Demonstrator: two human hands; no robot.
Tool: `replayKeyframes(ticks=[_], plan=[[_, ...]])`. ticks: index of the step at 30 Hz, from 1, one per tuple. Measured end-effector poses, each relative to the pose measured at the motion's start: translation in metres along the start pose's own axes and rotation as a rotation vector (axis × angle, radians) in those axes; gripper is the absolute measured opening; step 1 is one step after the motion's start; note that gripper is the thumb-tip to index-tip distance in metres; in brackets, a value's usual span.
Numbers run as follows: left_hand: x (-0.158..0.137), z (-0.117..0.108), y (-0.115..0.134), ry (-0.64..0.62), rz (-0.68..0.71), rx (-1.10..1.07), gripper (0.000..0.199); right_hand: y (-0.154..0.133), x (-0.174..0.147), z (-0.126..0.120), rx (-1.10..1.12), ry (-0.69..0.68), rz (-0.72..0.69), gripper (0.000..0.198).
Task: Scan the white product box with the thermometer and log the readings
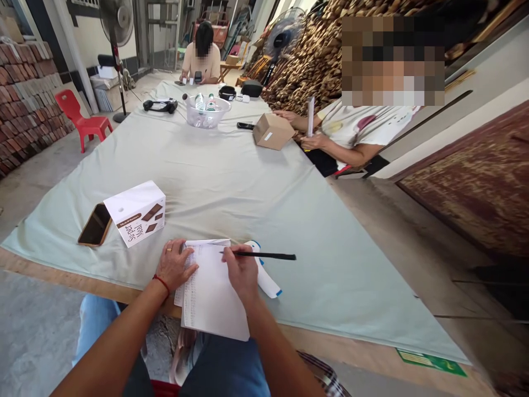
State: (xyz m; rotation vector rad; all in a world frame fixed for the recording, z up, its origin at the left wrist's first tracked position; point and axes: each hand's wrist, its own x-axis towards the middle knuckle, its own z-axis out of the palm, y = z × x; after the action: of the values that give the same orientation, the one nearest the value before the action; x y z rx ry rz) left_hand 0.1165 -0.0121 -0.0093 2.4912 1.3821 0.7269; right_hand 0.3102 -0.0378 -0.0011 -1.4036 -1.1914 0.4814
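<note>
"Why does the paper (215,306) hang past the near edge of the worktop (330,275)?"

"Probably to bring its far part within easy reach. Small writing runs down its left side; most of the rest looks blank."

"And the left hand (176,264)?"

"Its fingers are loosely spread over the paper's left edge, pinching nothing, most likely to stop it sliding."

"The right hand (243,271)?"

"Its fingers are closed around a black pen (275,256), low near the tip, presumably for control. The tip is over the far part of the page; I can't tell whether it touches."

"What else is close?"

"Just right of that hand, a white-and-blue thing (268,282), too hidden to name. Farther left, a white box (142,212) and a phone (94,227) sit together, perhaps to leave elbow room."

"And beyond?"

"On the right, a brown box (273,131) stands near the edge, by a seated person (363,124). Past it, a clear bowl (223,114) holds bottles (200,103), likely so they can't roll. At the far end, another person (210,62) sits with head lowered."
</note>
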Motion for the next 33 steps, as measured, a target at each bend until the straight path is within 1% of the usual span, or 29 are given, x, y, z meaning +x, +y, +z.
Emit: replayKeyframes(ticks=[1,3,4,7,12,16,20,33], plan=[[0.0,-0.001,0.0,-0.002,-0.001,0.003,0.032,-0.004,-0.006,0.008,0.095,-0.022,0.086,0.026],[0.0,-0.002,0.001,-0.007,0.0,0.01,0.031,-0.008,-0.016,0.023,0.179,-0.069,0.169,0.029],[0.0,-0.002,0.001,-0.009,0.005,0.011,0.031,-0.008,-0.019,0.029,0.188,-0.074,0.184,0.03],[0.0,-0.004,0.003,-0.017,0.025,0.005,0.034,0.0,-0.024,0.039,0.162,-0.034,0.212,0.028],[0.0,-0.004,0.006,-0.056,0.036,0.001,0.041,0.011,-0.027,0.041,0.113,-0.012,0.246,0.023],[-0.001,-0.002,0.006,-0.057,0.029,0.002,0.041,0.007,-0.029,0.042,0.1,-0.008,0.236,0.018],[-0.002,-0.001,0.005,-0.048,0.039,-0.01,0.036,0.004,-0.031,0.043,0.092,-0.007,0.215,0.017],[-0.003,0.001,0.005,-0.033,0.026,-0.06,0.029,0.007,-0.031,0.042,0.0,-0.065,0.182,0.02]])
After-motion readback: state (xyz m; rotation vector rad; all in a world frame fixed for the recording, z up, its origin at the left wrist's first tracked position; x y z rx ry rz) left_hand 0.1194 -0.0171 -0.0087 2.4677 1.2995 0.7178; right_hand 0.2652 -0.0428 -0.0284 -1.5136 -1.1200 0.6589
